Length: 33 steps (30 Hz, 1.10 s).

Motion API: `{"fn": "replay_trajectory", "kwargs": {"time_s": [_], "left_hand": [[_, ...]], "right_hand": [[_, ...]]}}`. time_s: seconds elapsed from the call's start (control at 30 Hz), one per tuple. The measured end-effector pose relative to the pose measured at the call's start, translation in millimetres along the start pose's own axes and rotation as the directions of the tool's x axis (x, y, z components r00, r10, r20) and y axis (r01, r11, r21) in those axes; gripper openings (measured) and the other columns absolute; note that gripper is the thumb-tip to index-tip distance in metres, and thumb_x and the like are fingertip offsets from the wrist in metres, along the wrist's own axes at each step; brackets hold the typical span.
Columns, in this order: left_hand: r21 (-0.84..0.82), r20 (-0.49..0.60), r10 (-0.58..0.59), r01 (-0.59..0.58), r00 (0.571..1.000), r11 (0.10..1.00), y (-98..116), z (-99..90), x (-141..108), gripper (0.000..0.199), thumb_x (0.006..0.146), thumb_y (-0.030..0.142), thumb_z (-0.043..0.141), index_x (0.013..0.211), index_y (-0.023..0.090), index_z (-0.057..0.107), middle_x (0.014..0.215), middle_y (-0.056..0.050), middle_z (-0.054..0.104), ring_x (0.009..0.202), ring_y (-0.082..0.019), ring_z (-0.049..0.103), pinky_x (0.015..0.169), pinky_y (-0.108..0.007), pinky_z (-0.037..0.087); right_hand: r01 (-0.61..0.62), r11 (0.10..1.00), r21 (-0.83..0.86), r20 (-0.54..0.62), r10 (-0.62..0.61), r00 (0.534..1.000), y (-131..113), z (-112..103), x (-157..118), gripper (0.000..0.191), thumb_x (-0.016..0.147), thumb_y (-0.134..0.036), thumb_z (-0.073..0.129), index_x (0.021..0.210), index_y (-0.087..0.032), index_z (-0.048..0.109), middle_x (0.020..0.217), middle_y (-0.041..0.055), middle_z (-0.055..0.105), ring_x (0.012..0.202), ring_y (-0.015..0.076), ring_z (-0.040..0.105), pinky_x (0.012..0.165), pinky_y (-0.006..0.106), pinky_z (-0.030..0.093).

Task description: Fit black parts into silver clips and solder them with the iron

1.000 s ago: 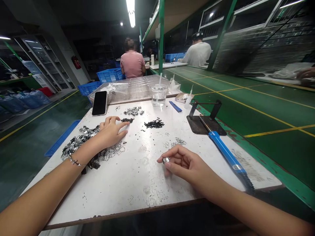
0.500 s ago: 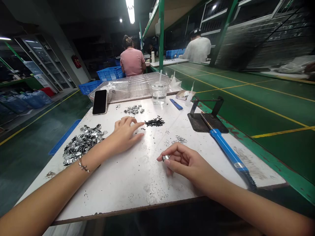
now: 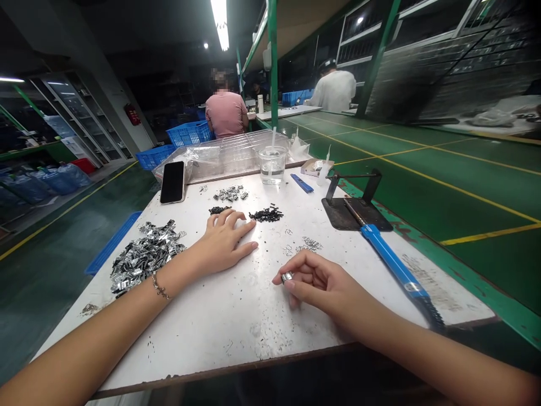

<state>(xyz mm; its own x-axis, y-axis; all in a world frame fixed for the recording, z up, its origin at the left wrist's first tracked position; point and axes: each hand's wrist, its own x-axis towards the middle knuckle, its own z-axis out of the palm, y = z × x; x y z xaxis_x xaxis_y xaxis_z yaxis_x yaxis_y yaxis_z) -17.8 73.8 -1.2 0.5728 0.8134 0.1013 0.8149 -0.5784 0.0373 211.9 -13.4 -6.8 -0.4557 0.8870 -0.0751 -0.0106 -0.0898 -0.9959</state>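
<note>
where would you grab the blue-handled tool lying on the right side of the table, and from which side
Probably the blue handle, around its middle. The tool lies flat on the white table, its metal tip resting on the dark stand and its cord end toward the near edge. Come from above with the right hand, fingers across the handle, since nothing lies close on either side of it. That hand pinches a small metal piece.
</note>
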Motion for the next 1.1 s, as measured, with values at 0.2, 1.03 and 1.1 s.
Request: {"fn": "replay_trajectory", "kwargs": {"time_s": [0.2, 1.03, 1.1], "left_hand": [[-0.047, 0.002, -0.020, 0.020, 1.000, 0.999, -2.8, -1.9, 4.0, 0.060, 0.088, 0.058, 0.030, 0.138, 0.025, 0.036, 0.140, -0.010, 0.037, 0.132, -0.036, 0.018, 0.104, -0.058, 0.015], [0.055, -0.125, 0.193, -0.188, 0.973, 0.981, 5.6, -6.8, -1.8, 0.024, 0.092, 0.030, 0.044, 0.095, 0.026, 0.067, 0.105, -0.003, 0.063, 0.109, -0.026, 0.043, 0.089, -0.044, 0.025], [0.059, -0.126, 0.212, -0.207, 0.969, 0.977, 6.9, -7.1, -1.2, 0.023, 0.092, 0.027, 0.045, 0.087, 0.022, 0.067, 0.094, -0.003, 0.065, 0.099, -0.023, 0.047, 0.083, -0.041, 0.027]], "right_hand": [[-0.025, 1.000, 0.004, -0.021, 0.026, 0.999, -0.4, 0.8, 1.8, 0.023, 0.082, -0.036, 0.062, 0.094, -0.018, 0.055, 0.095, 0.0063, 0.064, 0.067, 0.0115, 0.057, 0.066, 0.029, 0.046], [-0.015, 1.000, 0.021, -0.058, 0.016, 0.998, 0.7, 0.1, 2.6, 0.017, 0.082, -0.028, 0.062, 0.095, -0.019, 0.057, 0.096, 0.0063, 0.066, 0.064, 0.0102, 0.060, 0.064, 0.026, 0.051], [-0.008, 1.000, -0.001, -0.059, 0.008, 0.998, 0.1, 0.2, 3.9, 0.020, 0.083, -0.030, 0.061, 0.099, -0.019, 0.059, 0.092, 0.0057, 0.067, 0.065, 0.0107, 0.060, 0.066, 0.027, 0.051]]}}
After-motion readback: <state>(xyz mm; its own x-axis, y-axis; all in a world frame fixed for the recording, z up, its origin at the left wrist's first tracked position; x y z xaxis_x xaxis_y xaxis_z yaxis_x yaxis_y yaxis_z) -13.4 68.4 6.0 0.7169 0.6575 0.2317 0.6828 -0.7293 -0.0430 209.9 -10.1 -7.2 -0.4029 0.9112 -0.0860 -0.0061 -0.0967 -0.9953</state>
